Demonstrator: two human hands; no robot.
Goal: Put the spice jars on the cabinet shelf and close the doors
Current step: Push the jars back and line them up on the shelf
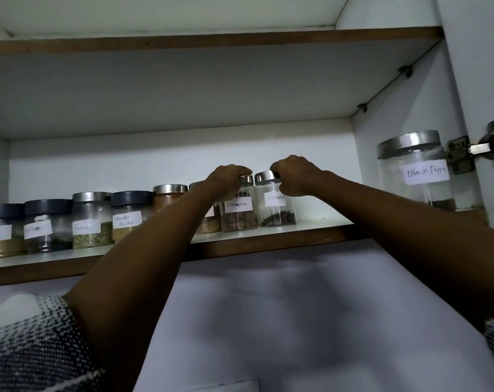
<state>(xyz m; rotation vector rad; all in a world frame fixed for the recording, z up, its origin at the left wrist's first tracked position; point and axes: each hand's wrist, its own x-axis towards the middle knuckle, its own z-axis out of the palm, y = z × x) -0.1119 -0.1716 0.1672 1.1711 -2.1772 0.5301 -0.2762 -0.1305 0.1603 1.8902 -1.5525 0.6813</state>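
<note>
- The cinnamon jar point(239, 212) and the cloves jar point(276, 206) are standing upright side by side on the cabinet shelf point(310, 234), just behind its front edge and a little right of its middle; I cannot tell whether the two are touching.
- The left hand point(226, 179) is reaching up and curling its fingers point(241, 170) closed over the steel lid of the cinnamon jar, gripping it from above.
- The right hand point(295, 176) is gripping the steel lid of the cloves jar the same way, its fingers point(276, 166) wrapping the lid's right side.
- A row of labelled spice jars point(91, 220) is running from the cinnamon jar toward the shelf's left end, some with steel lids and some with dark lids; the left forearm is crossing in front of one of them.
- A larger black pepper jar point(418, 171) is sitting at the shelf's right end, against the cabinet's side wall and well apart from the cloves jar.
- A metal door hinge point(477, 149) is showing just beside the black pepper jar, on the cabinet's right side.
- A patterned black-and-white sleeve point(33, 343) is covering the left upper arm.
</note>
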